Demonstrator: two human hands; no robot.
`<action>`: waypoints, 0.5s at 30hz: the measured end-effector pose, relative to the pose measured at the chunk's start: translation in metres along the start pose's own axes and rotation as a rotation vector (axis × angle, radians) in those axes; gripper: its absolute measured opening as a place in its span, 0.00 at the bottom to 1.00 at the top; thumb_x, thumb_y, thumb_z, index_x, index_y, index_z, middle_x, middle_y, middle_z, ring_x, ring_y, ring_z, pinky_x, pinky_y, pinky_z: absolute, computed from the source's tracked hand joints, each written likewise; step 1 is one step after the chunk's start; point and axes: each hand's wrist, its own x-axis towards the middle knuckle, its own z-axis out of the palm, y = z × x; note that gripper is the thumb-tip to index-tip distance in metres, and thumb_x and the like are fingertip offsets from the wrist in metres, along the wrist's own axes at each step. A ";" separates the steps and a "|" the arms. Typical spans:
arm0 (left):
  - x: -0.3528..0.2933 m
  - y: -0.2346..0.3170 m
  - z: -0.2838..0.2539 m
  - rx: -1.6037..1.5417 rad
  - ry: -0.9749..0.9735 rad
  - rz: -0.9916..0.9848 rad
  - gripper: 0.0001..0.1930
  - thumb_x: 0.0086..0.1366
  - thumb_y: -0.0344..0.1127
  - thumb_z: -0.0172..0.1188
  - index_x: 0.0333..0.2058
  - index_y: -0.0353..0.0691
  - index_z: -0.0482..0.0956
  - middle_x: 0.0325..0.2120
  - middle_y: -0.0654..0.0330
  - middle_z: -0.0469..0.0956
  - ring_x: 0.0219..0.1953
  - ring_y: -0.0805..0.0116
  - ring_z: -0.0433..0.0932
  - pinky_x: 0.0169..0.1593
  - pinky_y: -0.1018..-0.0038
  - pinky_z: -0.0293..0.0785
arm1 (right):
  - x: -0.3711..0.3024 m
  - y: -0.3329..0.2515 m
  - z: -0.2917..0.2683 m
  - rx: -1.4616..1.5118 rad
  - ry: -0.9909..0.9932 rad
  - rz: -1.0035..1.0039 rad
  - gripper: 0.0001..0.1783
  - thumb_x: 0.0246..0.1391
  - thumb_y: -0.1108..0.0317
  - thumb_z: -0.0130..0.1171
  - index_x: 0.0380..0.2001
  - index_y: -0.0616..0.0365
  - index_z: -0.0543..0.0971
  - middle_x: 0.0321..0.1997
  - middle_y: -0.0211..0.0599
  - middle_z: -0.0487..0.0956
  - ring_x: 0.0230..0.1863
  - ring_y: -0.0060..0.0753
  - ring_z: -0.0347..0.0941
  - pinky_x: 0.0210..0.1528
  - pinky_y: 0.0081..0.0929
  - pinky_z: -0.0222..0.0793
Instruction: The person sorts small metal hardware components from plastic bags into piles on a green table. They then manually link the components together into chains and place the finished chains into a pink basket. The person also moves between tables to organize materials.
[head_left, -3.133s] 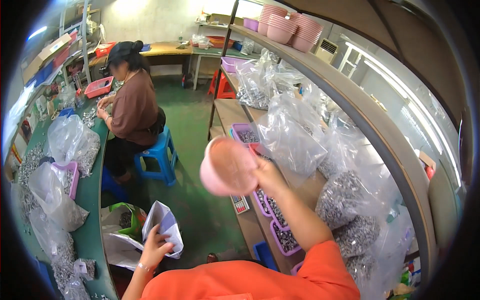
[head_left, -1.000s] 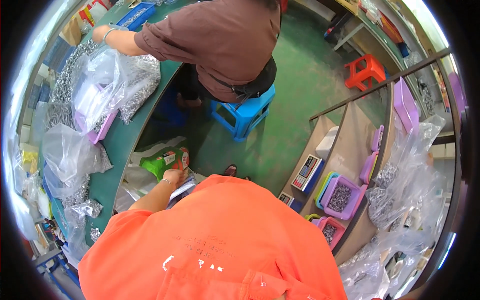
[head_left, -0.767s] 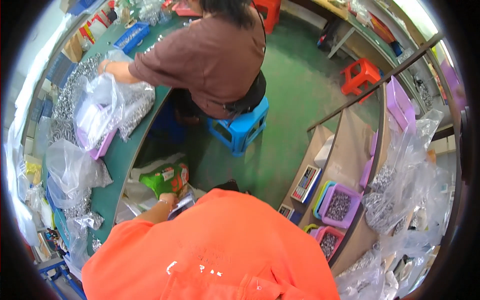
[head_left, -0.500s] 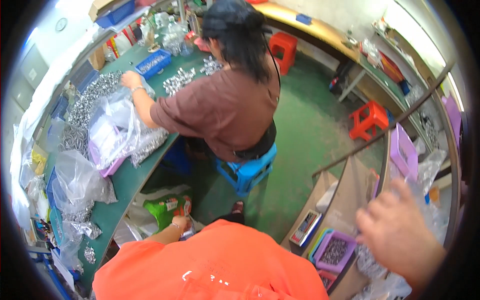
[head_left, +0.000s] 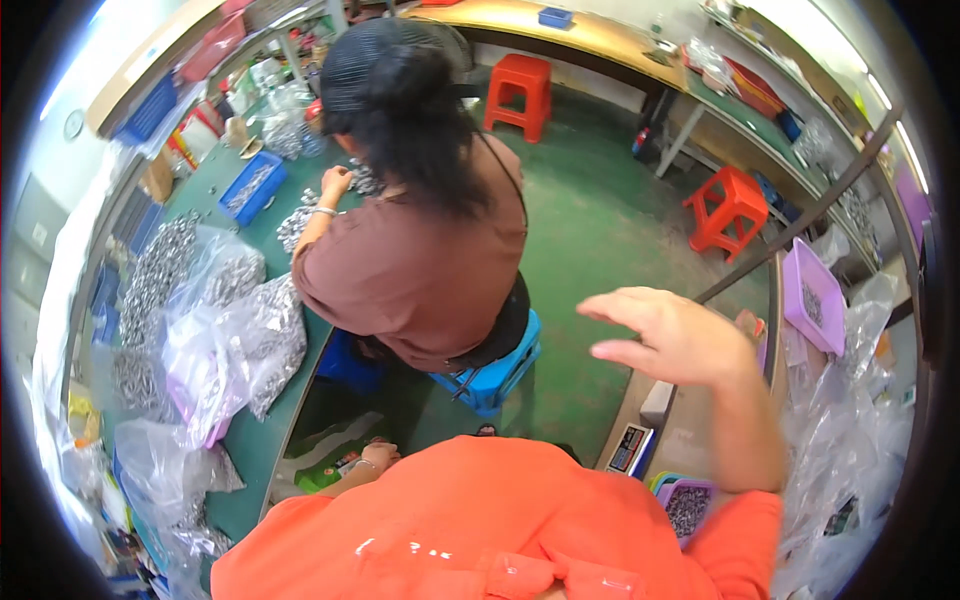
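Note:
My right hand (head_left: 668, 335) is raised in the air on the right, open, its thumb and fingers apart and nothing between them. Below it are a small digital scale (head_left: 629, 450) and a purple basket (head_left: 688, 508) of small metal parts. My left hand (head_left: 380, 455), with a bracelet at its wrist, hangs low beside the bench, next to a green bag (head_left: 322, 474). Its fingers are too small and partly hidden to show whether they hold something.
A co-worker in a brown shirt (head_left: 415, 270) sits on a blue stool (head_left: 508, 372), one hand at a metal-parts pile (head_left: 300, 222). Plastic bags (head_left: 215, 340) and a blue basket (head_left: 252, 188) lie on the green bench (head_left: 262, 440). Red stools (head_left: 727, 212) stand beyond; a metal bar (head_left: 850, 195) crosses the right.
My right hand has moved left and up, away from the right-hand shelf. The co-worker's hand has gone from the bags to a farther pile. My view has shifted.

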 end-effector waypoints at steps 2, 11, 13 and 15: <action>-0.003 0.024 0.026 0.191 -0.011 0.009 0.16 0.55 0.30 0.56 0.42 0.30 0.70 0.37 0.44 0.75 0.38 0.47 0.76 0.40 0.57 0.73 | 0.004 0.036 0.013 0.270 0.013 0.088 0.21 0.50 0.60 0.56 0.45 0.62 0.70 0.40 0.48 0.75 0.42 0.44 0.72 0.43 0.32 0.68; -0.055 0.081 0.122 0.500 0.240 -0.011 0.15 0.54 0.33 0.58 0.40 0.31 0.73 0.35 0.48 0.76 0.37 0.54 0.76 0.40 0.62 0.73 | 0.031 0.262 0.054 0.533 -0.190 0.568 0.24 0.52 0.56 0.54 0.47 0.60 0.70 0.37 0.39 0.77 0.39 0.35 0.73 0.42 0.30 0.68; -0.063 0.072 0.144 0.538 0.314 -0.032 0.15 0.54 0.34 0.58 0.39 0.31 0.74 0.35 0.49 0.76 0.37 0.55 0.76 0.40 0.63 0.73 | 0.053 0.321 0.055 0.615 -0.166 0.677 0.21 0.51 0.58 0.54 0.43 0.62 0.73 0.35 0.38 0.78 0.36 0.31 0.73 0.39 0.29 0.69; -0.073 0.063 0.172 0.563 0.382 -0.061 0.15 0.54 0.34 0.59 0.39 0.32 0.74 0.35 0.49 0.77 0.37 0.56 0.76 0.40 0.65 0.73 | 0.067 0.399 0.082 0.656 -0.067 0.670 0.19 0.50 0.60 0.54 0.40 0.64 0.74 0.33 0.39 0.78 0.34 0.29 0.73 0.37 0.27 0.69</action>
